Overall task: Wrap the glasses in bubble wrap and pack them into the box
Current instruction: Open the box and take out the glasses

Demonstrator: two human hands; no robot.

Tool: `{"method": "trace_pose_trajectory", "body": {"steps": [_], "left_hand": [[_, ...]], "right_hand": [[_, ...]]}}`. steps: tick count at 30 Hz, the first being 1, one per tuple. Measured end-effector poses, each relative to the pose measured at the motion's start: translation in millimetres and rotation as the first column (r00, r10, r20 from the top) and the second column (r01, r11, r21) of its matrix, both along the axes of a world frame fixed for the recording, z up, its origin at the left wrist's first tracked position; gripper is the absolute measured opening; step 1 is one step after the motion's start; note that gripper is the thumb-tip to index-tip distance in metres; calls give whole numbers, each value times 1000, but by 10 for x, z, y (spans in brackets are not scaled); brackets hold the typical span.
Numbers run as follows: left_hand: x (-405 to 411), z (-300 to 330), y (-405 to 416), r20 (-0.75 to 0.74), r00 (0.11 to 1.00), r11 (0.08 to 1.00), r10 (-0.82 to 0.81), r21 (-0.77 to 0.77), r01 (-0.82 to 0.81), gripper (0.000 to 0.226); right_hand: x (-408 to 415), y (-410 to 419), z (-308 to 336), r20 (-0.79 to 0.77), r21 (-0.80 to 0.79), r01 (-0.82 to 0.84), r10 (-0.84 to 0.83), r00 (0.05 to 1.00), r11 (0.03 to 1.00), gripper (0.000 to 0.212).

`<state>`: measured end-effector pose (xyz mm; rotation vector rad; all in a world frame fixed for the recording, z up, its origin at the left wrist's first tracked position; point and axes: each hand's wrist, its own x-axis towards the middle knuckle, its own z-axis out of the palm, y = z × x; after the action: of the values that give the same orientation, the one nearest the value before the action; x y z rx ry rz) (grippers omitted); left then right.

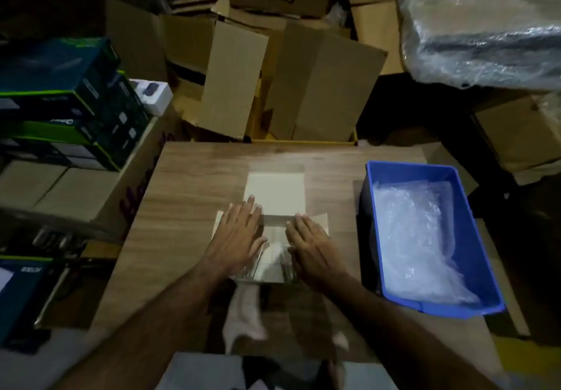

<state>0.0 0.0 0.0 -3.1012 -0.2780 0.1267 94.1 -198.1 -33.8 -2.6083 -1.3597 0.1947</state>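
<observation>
Left hand (239, 231) and right hand (309, 244) lay flat, fingers straight, pressing side flaps of the white box (274, 195) mid-table (182, 201). Wrapped glasses (273, 260) sat inside. Blue bin (473, 238) of bubble wrap (416, 238) near right edge.

Stacked brown cartons (291, 86) behind the wooden table (188, 183), dark retail boxes (66, 101) at left.

Both hands (239, 235) flat on box (274, 192) – flaps open.

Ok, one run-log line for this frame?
stage: box open on table | left hand: flat on left side flap | right hand: flat on right side flap | white box: lid open | blue bin: bubble wrap inside
</observation>
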Motion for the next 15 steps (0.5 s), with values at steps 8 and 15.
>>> {"method": "trace_pose_trajectory", "body": {"steps": [8, 15], "left_hand": [[-72, -316, -14, -90, 996, 999, -16, 30, 19, 45], [34, -282, -70, -154, 981, 983, 119, -118, -138, 49]], "right_hand": [[-61, 191, -229, -12, -154, -23, 21, 1000, 988, 60], [-53, 326, -257, -54, -170, 23, -33, 998, 985, 47]]}}
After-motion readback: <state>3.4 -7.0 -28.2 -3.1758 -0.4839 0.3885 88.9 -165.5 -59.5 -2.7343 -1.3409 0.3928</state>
